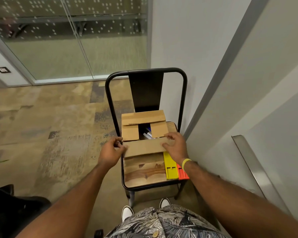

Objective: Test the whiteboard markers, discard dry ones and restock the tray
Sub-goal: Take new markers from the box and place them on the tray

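A brown cardboard box (144,121) stands on the wooden seat of a black metal chair (145,170). Its flaps are partly folded, and through the gap I see several markers (147,133) inside. My left hand (110,150) pinches the left end of the near flap (143,147). My right hand (175,145) grips the right end of that same flap, fingers curled over its far edge. A yellow holder (170,166) and an orange one (182,173) lie on the seat to the right of the box, partly under my right wrist.
A white wall (248,100) runs close along the chair's right side, with a metal rail (255,167) at my lower right. Glass partitions (72,40) stand behind the chair. Patterned carpet (41,126) spreads to the left. A dark object (10,212) sits at the bottom left.
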Demonstrator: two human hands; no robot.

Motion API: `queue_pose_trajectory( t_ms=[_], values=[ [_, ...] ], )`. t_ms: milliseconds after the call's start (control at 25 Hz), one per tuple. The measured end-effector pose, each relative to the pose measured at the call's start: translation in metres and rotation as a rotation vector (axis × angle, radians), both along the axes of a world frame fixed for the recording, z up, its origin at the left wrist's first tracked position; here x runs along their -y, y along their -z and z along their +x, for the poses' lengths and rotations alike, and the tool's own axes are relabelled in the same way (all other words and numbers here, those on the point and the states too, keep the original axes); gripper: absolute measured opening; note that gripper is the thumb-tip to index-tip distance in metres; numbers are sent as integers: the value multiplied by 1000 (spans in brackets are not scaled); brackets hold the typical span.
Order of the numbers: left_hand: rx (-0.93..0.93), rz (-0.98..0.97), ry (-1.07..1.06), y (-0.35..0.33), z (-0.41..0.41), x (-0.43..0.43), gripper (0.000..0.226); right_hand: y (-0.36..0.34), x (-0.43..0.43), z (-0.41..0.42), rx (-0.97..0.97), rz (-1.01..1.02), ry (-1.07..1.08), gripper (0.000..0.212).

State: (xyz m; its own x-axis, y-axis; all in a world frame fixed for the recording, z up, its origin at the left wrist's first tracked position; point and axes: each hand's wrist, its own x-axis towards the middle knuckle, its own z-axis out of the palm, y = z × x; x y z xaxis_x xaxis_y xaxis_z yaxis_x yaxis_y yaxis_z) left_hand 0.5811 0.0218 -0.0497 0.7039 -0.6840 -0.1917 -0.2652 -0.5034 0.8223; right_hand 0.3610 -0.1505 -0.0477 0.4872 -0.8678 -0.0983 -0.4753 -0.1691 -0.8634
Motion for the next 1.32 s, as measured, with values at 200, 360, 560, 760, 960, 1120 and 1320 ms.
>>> queue_pose_trajectory(
  t_ms=[200, 360, 560, 760, 960, 1120, 1320],
  values=[
    [231, 215, 126, 13, 4, 2, 41, 4, -2, 8, -443, -195, -25, 68],
    [508, 270, 197, 11, 12, 11, 29, -1, 4, 14, -586, -273, -108, 71],
    [658, 312, 313, 3, 22, 29, 39, -2, 10, 19, -570, -375, -188, 65],
    [660, 317, 487, 0, 20, 48, 67, -6, 19, 40, -491, -447, -185, 63],
    [664, 343, 502, -2, 26, 67, 92, -12, 30, 60, -588, -256, -243, 93],
    [634, 408, 463, -8, 36, 90, 106, -13, 33, 73, -634, -194, -233, 103],
    [614, 528, 404, -8, 33, 114, 123, -7, 35, 83, -662, -157, -189, 109]
  ],
)
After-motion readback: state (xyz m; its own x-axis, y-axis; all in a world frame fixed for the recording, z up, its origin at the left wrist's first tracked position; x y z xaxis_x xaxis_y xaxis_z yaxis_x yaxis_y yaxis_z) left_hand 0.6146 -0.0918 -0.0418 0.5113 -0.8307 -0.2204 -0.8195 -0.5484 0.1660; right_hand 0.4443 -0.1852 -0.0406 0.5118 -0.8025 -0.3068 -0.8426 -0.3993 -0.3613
